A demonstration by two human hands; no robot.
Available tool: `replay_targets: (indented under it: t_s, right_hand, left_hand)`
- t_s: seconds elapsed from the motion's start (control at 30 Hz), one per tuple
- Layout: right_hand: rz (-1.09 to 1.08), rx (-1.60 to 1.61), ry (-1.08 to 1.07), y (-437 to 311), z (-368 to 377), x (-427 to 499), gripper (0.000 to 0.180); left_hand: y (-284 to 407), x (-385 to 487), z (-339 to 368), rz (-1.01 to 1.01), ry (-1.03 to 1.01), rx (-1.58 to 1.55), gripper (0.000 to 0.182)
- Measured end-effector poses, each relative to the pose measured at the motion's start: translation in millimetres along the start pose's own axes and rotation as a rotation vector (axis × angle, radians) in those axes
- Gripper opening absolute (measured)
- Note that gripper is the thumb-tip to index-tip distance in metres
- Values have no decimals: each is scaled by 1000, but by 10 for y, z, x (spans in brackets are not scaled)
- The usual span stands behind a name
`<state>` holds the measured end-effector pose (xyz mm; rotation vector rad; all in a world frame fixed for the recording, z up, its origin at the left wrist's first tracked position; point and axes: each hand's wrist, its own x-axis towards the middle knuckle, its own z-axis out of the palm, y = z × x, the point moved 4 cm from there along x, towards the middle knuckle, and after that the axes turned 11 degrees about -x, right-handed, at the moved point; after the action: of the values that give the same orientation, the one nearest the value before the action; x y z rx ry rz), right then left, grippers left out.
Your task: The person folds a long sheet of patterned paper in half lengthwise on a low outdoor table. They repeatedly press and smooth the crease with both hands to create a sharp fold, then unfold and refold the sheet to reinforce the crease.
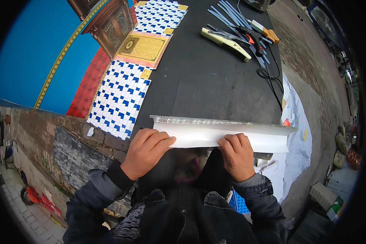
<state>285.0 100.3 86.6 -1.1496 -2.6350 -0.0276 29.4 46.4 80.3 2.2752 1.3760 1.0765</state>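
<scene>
A long white folded strip of card or paper lies across the front edge of the black table, its far edge bent upward and showing a printed pattern. My left hand pinches the near edge toward the left end, thumb on the white face. Right of the middle, my right hand grips that same near edge with curled fingers. The fingertips under the strip are hidden. Both of the strip's ends extend past my hands.
On the black tabletop lie a cream-handled stapler, a black glue gun, several translucent glue sticks and a looped cable. At left stands a printed model with a blue wall and a blue-and-white tiled floor. White sheeting hangs at right.
</scene>
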Motion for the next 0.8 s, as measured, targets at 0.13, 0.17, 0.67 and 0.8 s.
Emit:
replay_targets:
  t_s: [0.13,0.17,0.67,0.8]
  right_hand:
    - [-7,39,5,-76,-5,-9,34]
    - [1,53,8,-127,13,15,34]
    - [241,205,-193,-204,140,567,23]
    - [218,198,-288,-180,126,677,24]
  left_hand:
    - [-24,-117,6,-28,-18,-25,32]
    - [-23,-116,13,-37,-17,-32,32]
    - [-160,262,-24,-385,-147,-96,24]
    - [-51,284,74,-415,-247,75,30]
